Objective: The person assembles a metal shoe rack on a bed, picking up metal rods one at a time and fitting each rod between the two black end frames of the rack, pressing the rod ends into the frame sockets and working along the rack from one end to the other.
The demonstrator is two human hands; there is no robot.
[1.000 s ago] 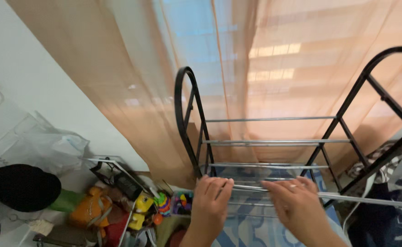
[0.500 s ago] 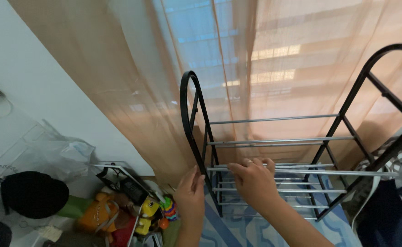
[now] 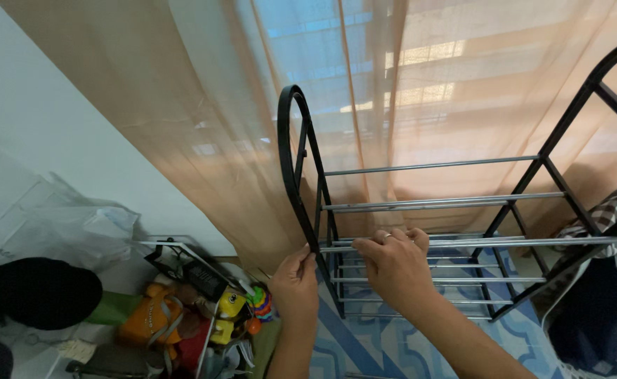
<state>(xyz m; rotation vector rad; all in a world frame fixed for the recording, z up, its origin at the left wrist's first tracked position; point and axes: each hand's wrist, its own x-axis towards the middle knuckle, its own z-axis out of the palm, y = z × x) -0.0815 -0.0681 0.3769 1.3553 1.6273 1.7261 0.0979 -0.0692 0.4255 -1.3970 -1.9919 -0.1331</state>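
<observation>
**Two hands on the front rod of a metal rack**

Two bare hands meet at one thin silver rod, but we start at the far left, where a black round bag or cushion [image 3: 41, 291] lies on the floor below a crumpled clear plastic sheet [image 3: 76, 228]. Beside it we see a heap of bright toys [image 3: 203, 312], orange, yellow and green, with a black wire frame [image 3: 182, 261] standing over them.

Next comes our left hand [image 3: 296, 281], raised from below. Its fingertips pinch the left end of the silver rod [image 3: 477, 243] just where the rod reaches the black arched side frame [image 3: 296, 161] of the shoe rack. The fingers are closed on that joint; whether they press the rod alone or the frame as well, we cannot tell.

Just to the right, our right hand [image 3: 392, 265] curls over the same rod from above, its fingers wrapped round it in a closed grip, a ring on one finger. The rod runs level across the front of the rack to the second black side frame [image 3: 568, 133] at the right. More silver rods [image 3: 428, 167] lie behind and below it.

Behind the rack hangs a sheer peach curtain [image 3: 182, 119]. Under it we see blue patterned floor tiles [image 3: 371, 344], and at the far right a checked cloth [image 3: 614, 207] over dark fabric.
</observation>
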